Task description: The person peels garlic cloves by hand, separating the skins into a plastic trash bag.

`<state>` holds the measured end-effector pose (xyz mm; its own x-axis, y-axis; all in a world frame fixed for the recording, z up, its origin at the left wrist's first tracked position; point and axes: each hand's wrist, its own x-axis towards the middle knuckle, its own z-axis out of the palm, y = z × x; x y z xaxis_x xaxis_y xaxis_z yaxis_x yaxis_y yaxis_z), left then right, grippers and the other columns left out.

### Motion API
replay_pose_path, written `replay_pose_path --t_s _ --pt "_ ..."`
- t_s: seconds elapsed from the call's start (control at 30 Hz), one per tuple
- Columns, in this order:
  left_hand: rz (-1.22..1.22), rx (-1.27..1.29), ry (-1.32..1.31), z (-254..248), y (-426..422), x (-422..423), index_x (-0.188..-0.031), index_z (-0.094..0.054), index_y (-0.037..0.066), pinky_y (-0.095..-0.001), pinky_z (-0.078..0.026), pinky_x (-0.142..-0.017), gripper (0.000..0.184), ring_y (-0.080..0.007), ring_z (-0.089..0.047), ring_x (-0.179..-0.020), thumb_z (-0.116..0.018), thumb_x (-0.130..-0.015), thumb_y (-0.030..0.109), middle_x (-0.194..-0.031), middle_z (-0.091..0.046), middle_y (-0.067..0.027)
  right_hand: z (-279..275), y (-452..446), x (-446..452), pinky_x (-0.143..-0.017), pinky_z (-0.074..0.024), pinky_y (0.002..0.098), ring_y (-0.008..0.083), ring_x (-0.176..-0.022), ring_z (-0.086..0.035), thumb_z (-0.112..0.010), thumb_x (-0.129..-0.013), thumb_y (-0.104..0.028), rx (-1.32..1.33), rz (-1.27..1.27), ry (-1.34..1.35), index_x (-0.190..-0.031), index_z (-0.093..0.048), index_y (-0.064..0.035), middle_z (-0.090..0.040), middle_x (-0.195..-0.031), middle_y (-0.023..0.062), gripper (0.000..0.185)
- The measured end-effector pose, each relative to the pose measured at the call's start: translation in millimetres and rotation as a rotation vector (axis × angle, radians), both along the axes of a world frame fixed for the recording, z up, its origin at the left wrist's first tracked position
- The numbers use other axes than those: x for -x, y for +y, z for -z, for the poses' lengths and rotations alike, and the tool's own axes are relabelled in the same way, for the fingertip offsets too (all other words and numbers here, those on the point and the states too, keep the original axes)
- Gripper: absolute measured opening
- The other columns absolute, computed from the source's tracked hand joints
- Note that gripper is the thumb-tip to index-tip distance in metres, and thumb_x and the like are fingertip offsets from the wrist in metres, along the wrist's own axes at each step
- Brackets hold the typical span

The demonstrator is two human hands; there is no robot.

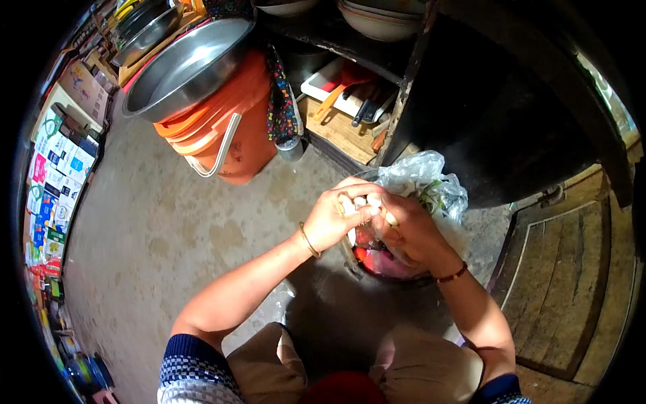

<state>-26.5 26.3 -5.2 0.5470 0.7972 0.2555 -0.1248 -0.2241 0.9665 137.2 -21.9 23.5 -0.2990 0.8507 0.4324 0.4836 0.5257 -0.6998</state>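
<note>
White cloves (360,201), which look like garlic, sit up in the two hands, over a round bin. The left hand (330,214) is curled around some of them, and its thumb and finger pinch near the tips. The right hand (410,229) is bent in close and seems to hold a clove too, but its fingertips are hard to see. My guess is that the cloves are being picked apart or peeled. The next move seems to call for a firm pinch and a small pull, with the other cloves kept snug so none drop.

Under the hands, something red and pink (378,261) lies in the bin. A clear plastic bag (416,167) with green leaves (431,194) is just past the right hand. Farther off, a big metal bowl (195,60) sits on an orange bucket (250,101), near a shelf with a white tray (323,82).
</note>
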Motion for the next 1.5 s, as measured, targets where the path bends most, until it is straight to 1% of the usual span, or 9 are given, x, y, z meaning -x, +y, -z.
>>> replay_pose_path --t_s 0.07,0.4,0.47,0.53,0.7,0.87,1.2,1.4,1.5 --pt "-0.075 -0.075 0.056 -8 0 4 -0.101 -0.059 0.0 -0.026 -0.044 -0.075 0.03 -0.0151 -0.056 -0.081 -0.066 -0.075 0.014 -0.086 -0.059 -0.0062 -4 -1 1 -0.064 -0.0432 0.0302 0.0174 -0.067 -0.054 -0.053 -0.083 -0.021 0.766 0.193 0.52 -0.083 -0.056 -0.0022 -0.056 -0.069 0.0082 0.019" --pt "-0.168 -0.538 0.34 -19 -1 12 -0.086 -0.061 0.005 -0.0334 -0.045 -0.066 0.021 -0.0268 -0.055 -0.073 -0.069 -0.068 0.012 -0.075 -0.056 -0.0092 -4 -5 -3 -0.061 -0.0433 0.0292 0.017 -0.063 -0.055 -0.053 -0.081 -0.018 0.621 0.148 0.231 -0.08 -0.062 -0.0013 -0.06 -0.071 0.0107 0.019" --pt "-0.17 -0.574 0.361 -17 -2 12 -0.086 -0.06 0.005 -0.034 -0.045 -0.066 0.021 -0.0271 -0.055 -0.072 -0.069 -0.068 0.012 -0.074 -0.055 -0.0092 -8 -7 0 -0.043 -0.0275 0.0174 0.0006 -0.048 -0.037 -0.06 -0.081 -0.011 0.78 0.154 0.413 -0.083 -0.061 -0.0028 -0.049 -0.061 -0.0053 0.009" --pt "-0.168 -0.645 0.334 -12 -1 9 -0.086 -0.06 0.005 -0.034 -0.045 -0.066 0.021 -0.0273 -0.054 -0.072 -0.069 -0.068 0.012 -0.073 -0.054 -0.0088 21 1 -6 -0.043 -0.0289 0.0174 0.001 -0.05 -0.039 -0.06 -0.081 -0.012 0.531 0.15 0.26 -0.083 -0.061 -0.0028 -0.05 -0.062 -0.0048 0.009" --pt "-0.145 -0.467 0.259 -26 -4 -4 -0.085 -0.06 0.004 -0.031 -0.046 -0.064 0.021 -0.0237 -0.057 -0.07 -0.069 -0.07 0.015 -0.075 -0.057 -0.0081 14 -1 -8 -0.058 -0.0433 0.0298 0.0157 -0.06 -0.055 -0.054 -0.079 -0.021 0.286 0.188 0.147 -0.078 -0.061 -0.0006 -0.058 -0.063 0.0067 0.021" --pt "-0.177 -0.334 0.243 -23 3 -2 -0.084 -0.06 0.004 -0.0292 -0.046 -0.062 0.022 -0.0214 -0.059 -0.068 -0.07 -0.071 0.019 -0.075 -0.058 -0.0078 -12 2 -18 -0.045 -0.0329 0.0176 0.002 -0.052 -0.041 -0.058 -0.082 -0.016 0.818 0.097 0.433 -0.088 -0.06 -0.0028 -0.052 -0.065 -0.0038 0.014" --pt "-0.056 -0.6 0.304 -26 -1 0 -0.089 -0.062 0.005 -0.0297 -0.045 -0.063 0.021 -0.0221 -0.058 -0.071 -0.069 -0.072 0.015 -0.077 -0.058 -0.0087 5 3 -17 -0.048 -0.0366 0.0182 0.0016 -0.054 -0.044 -0.055 -0.083 -0.018 0.546 0.159 0.14 -0.082 -0.061 -0.0044 -0.055 -0.065 -0.0039 0.015" --pt "-0.044 -0.022 0.161 -15 -1 -4 -0.095 -0.061 0.001 -0.0266 -0.044 -0.074 0.025 -0.0174 -0.058 -0.081 -0.065 -0.078 0.019 -0.087 -0.06 -0.0081 -14 3 -20 -0.049 -0.0377 0.0204 0.0028 -0.056 -0.045 -0.056 -0.082 -0.015 0.626 0.144 0.108 -0.086 -0.06 -0.0031 -0.055 -0.066 -0.0033 0.014" --pt "-0.029 -0.256 0.25 -19 5 2 -0.099 -0.06 0.001 -0.0284 -0.046 -0.07 0.025 -0.0208 -0.059 -0.076 -0.061 -0.081 0.019 -0.084 -0.059 -0.0099 -4 2 -24 -0.053 -0.0412 0.0233 0.0064 -0.06 -0.05 -0.058 -0.081 -0.016 0.448 0.037 0.097 -0.088 -0.06 -0.0036 -0.058 -0.069 -0.0003 0.014"
